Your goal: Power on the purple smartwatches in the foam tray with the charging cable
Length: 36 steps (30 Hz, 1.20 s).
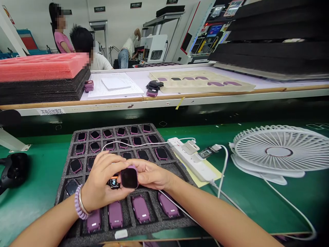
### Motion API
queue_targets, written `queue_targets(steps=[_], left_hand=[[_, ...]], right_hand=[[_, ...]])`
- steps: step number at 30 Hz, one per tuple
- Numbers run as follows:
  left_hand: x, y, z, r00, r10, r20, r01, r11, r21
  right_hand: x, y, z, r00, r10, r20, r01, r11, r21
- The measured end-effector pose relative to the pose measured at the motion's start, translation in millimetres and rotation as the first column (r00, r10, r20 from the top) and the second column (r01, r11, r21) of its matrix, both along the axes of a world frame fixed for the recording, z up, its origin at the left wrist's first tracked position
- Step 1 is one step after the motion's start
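Between my two hands is a smartwatch [129, 177] without a strap, with a purple case and a dark screen facing up. My left hand [104, 180] is closed on its left side, and a white cable runs out near the fingers. The thumb and fingers of my right hand [151, 174] pinch its right edge. A second watch with a lit screen [113, 183] shows under my left palm; whether it is held or lies in the tray I cannot tell. Beneath both hands lies a grey foam tray [68, 161] with several watches, the front-row ones showing purple backs [141, 208].
Right of the tray are a white power strip [191, 159] with plugged-in chargers and a white fan [279, 151] with trailing cables. A black object [15, 169] sits at far left. The raised shelf carries foam stacks [38, 68], papers and a cream tray [185, 87]. Several people are behind.
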State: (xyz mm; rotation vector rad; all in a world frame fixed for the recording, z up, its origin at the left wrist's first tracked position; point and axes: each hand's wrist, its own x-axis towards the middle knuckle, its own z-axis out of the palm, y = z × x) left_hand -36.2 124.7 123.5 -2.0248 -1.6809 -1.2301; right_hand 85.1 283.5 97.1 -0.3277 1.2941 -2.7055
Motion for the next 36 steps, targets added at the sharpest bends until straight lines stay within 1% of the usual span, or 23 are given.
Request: queue_targets(steps=[7, 12, 19, 26, 36], left_hand=[[1.0, 0.7, 0.1, 1.000, 0.011, 0.021, -0.012, 0.999, 0.047], [0.9, 0.0, -2.9, 0.999, 0.007, 0.033, -0.009, 0.999, 0.047], [0.4, -1.2, -2.5, 0.999, 0.014, 0.044, -0.015, 0.999, 0.029], [-1.2, 1.8, -2.0, 0.999, -0.036, 0.016, 0.036, 0.999, 0.028], [-1.5, 1.4, -1.4, 1.000, -0.005, 0.013, 0.004, 1.000, 0.028]], right_hand=[[-0.4, 0.5, -2.2, 1.000, 0.015, 0.000, -0.015, 1.000, -0.008], [-0.2, 1.7, -1.2, 0.999, 0.030, -0.025, -0.030, 1.000, 0.000], [0.2, 1.8, 0.6, 1.000, 0.017, -0.004, -0.017, 1.000, 0.011], [0.0, 1.8, 1.1, 1.000, 0.006, 0.016, -0.006, 0.999, 0.047], [0.0, 1.7, -0.4, 1.000, 0.013, -0.018, -0.012, 0.999, 0.042]])
